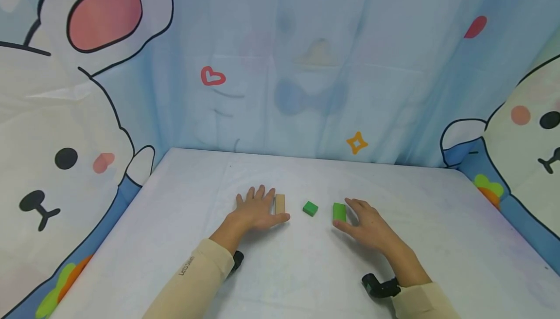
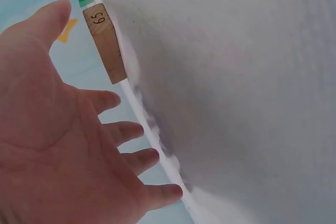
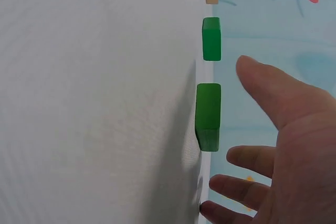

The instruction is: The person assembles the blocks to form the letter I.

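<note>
Beige sleeves (image 1: 192,277) cross white cloth (image 1: 302,270), fingers (image 2: 127,131) spread loose beside blocks (image 1: 339,211), blue curtain (image 1: 245,22) behind.

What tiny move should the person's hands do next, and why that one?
Maybe the right hand should gently pinch the longer green block. That block is the nearest one to it, and in the head view its thumb shows by the block's near end and its index fingertip by the far end, not gripping yet.

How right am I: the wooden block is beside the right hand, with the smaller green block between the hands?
One slip: the head view shows the wooden block beside the left hand, not the right hand. The smaller green block is indeed between the hands.
</note>
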A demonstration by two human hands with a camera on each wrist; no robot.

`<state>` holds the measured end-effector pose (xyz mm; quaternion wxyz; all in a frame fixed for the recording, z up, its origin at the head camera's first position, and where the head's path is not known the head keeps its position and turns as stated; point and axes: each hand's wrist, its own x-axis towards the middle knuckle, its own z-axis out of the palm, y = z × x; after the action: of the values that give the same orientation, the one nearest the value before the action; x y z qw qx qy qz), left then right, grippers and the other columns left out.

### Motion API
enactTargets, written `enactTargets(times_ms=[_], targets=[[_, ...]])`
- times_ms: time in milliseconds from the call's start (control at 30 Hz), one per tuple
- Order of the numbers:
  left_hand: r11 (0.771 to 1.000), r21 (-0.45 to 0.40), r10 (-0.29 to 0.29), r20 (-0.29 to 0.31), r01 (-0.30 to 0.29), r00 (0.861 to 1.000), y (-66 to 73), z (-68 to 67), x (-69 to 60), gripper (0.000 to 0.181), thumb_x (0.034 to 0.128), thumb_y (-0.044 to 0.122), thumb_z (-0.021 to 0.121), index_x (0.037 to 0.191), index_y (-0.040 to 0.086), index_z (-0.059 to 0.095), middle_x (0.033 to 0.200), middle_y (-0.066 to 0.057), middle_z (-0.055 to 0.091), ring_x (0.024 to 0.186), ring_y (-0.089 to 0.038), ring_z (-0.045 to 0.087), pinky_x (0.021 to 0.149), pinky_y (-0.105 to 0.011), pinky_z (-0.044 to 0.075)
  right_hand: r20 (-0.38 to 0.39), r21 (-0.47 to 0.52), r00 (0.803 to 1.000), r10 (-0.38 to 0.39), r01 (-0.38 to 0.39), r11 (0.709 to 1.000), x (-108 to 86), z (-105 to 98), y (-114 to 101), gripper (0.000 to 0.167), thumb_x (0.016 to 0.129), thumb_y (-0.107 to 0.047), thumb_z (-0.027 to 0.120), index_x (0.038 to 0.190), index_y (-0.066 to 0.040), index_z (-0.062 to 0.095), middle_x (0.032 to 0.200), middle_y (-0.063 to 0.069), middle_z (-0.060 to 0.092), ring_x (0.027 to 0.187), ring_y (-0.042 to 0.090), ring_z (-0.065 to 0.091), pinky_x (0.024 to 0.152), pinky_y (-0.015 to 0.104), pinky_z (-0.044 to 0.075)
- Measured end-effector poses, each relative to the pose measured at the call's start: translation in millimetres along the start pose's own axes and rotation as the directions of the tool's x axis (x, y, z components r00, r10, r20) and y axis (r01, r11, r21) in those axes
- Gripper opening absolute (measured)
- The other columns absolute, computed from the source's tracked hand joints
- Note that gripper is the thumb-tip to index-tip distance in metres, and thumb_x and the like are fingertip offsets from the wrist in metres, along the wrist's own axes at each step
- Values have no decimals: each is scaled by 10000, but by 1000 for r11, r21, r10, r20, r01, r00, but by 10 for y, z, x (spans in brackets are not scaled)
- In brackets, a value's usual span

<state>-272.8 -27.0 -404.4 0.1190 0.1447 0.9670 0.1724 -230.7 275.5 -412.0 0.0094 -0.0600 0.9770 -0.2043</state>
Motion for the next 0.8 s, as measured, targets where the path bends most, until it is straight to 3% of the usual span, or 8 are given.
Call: enactTargets(times_ms=[800], targets=[[1000,29,7,7,-7,1000,0,45,24,888,943,674,562,1649,206,293,1716,-185,199,1593,-426,149,1227,-696,140,2,-22,1000,10,-10,1000,26,73,10,806,950,-443,715,1527,43,431,1540,358,400,1412,577,377,1086,699,395]])
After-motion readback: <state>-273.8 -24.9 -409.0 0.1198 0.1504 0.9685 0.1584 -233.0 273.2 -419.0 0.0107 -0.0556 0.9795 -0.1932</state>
